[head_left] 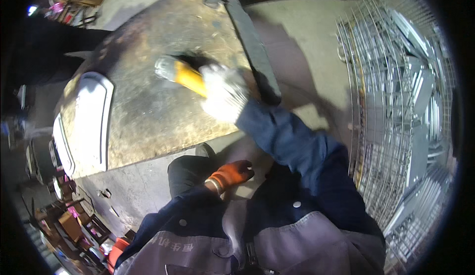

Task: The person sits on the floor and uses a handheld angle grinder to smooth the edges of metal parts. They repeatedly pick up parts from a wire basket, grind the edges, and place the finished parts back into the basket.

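My right hand [222, 91], in a white glove, is closed around a yellow-handled tool [190, 78]. The tool's silvery end points left, and it is held over the worn tabletop [143, 121]. Motion blurs the hand and tool, so the tool's exact kind is unclear. Down by my lap is my left hand [231, 174], in an orange glove with dark fingertips. Its fingers are loosely bent and slightly apart, with nothing visible in them. A pale curved panel [91, 121] with a grooved edge lies on the table's left side, and a second, narrower panel [63, 146] is beside it.
On the right stands a wire mesh cage [381, 102] holding many grey metal pieces [420, 92]. A dark bar [252, 47] runs along the table's right edge. Another person's dark-clothed limb [59, 47] reaches in at the far left. Cluttered racks [74, 225] stand at lower left.
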Demonstrator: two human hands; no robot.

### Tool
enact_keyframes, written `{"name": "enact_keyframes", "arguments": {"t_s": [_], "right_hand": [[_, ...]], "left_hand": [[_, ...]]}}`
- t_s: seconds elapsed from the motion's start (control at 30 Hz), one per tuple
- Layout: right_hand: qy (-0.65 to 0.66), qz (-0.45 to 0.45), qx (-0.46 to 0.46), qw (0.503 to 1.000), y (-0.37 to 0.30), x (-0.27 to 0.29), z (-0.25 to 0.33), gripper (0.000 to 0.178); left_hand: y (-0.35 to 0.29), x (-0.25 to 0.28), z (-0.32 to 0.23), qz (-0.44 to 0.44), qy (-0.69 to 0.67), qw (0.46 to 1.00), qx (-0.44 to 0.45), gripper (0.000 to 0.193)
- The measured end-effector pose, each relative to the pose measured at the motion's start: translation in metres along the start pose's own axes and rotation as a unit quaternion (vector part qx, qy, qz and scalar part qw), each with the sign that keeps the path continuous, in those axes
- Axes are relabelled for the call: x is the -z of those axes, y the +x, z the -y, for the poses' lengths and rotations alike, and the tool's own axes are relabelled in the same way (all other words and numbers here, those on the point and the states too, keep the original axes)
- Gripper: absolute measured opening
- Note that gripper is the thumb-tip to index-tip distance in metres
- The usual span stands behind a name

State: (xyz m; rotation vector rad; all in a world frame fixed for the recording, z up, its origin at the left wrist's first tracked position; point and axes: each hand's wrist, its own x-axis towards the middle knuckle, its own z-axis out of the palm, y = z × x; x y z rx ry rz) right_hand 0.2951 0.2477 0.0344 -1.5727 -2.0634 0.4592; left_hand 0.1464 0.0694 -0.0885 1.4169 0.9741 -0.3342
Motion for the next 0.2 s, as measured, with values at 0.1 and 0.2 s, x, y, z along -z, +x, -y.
{"name": "enact_keyframes", "arguments": {"t_s": [0.1,0.2], "right_hand": [[0.075,0.047,0.009,0.996,0.066,-0.014,-0.017,0.028],[0.034,0.123,-0.045,0.991,0.106,-0.012,-0.01,0.025]], "left_hand": [[-0.003,-0.005,-0.02,0.038,-0.008,0.999,0.021,0.054],[-0.006,-0.01,-0.04,0.103,-0.03,0.994,0.007,0.054]]}}
